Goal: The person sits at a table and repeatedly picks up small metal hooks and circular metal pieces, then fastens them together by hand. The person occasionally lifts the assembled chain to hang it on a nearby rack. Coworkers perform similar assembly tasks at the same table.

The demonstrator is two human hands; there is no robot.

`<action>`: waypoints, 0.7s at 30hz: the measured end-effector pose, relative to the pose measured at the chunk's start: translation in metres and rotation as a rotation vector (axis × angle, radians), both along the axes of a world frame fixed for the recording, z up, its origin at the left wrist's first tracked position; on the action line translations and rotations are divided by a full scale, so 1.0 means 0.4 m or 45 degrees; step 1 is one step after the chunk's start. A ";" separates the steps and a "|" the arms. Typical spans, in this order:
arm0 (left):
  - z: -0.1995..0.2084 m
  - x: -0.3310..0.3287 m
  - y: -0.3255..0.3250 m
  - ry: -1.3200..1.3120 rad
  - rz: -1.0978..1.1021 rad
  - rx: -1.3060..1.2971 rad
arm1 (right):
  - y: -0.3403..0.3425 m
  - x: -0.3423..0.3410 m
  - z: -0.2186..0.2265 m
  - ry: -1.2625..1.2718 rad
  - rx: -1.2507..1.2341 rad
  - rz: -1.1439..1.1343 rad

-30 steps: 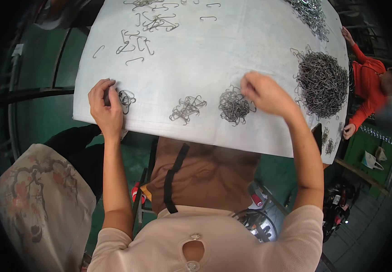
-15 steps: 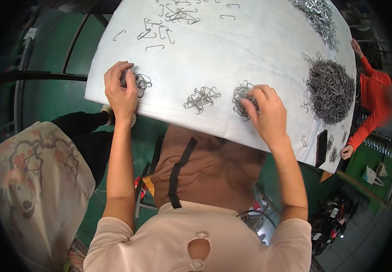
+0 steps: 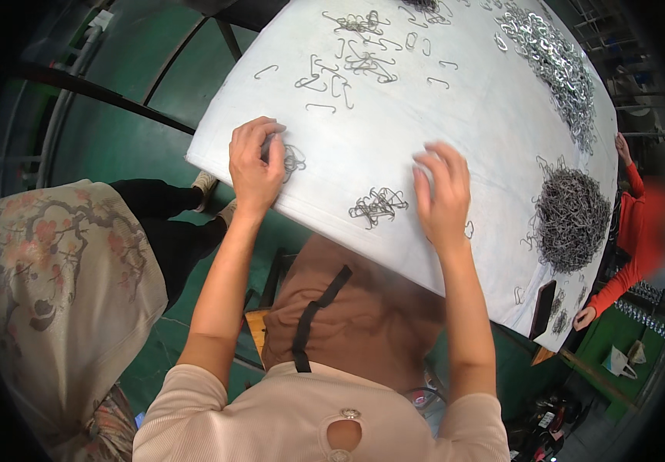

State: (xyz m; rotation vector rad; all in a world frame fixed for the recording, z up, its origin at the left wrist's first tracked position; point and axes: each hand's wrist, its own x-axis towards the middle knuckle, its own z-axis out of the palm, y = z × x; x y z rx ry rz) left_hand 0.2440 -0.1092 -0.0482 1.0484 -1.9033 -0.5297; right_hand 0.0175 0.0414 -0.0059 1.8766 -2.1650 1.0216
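As seen in the head view, wire hooks (image 3: 379, 205) are spread over a white-covered table (image 3: 355, 146). The left hand (image 3: 255, 175) is placed beside a small cluster (image 3: 295, 160), fingers curled, thumb apart; whether anything is gripped cannot be told. The right hand (image 3: 446, 196) is held over the cloth with fingers half bent; its grasp is hidden from view. Small heaps are judged already separated; a large dark pile (image 3: 575, 219) and scattered loose hooks (image 3: 322, 74) are judged yet to be handled.
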 end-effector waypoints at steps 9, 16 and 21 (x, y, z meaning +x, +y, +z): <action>0.005 -0.007 -0.008 0.049 -0.022 0.059 | -0.356 -0.075 -0.066 0.298 0.615 -0.066; 0.013 0.002 -0.006 0.030 -0.017 0.081 | -0.321 -0.088 -0.025 0.200 0.467 0.020; 0.013 -0.003 -0.007 0.051 -0.026 0.070 | -0.448 0.014 -0.008 -0.042 0.461 0.022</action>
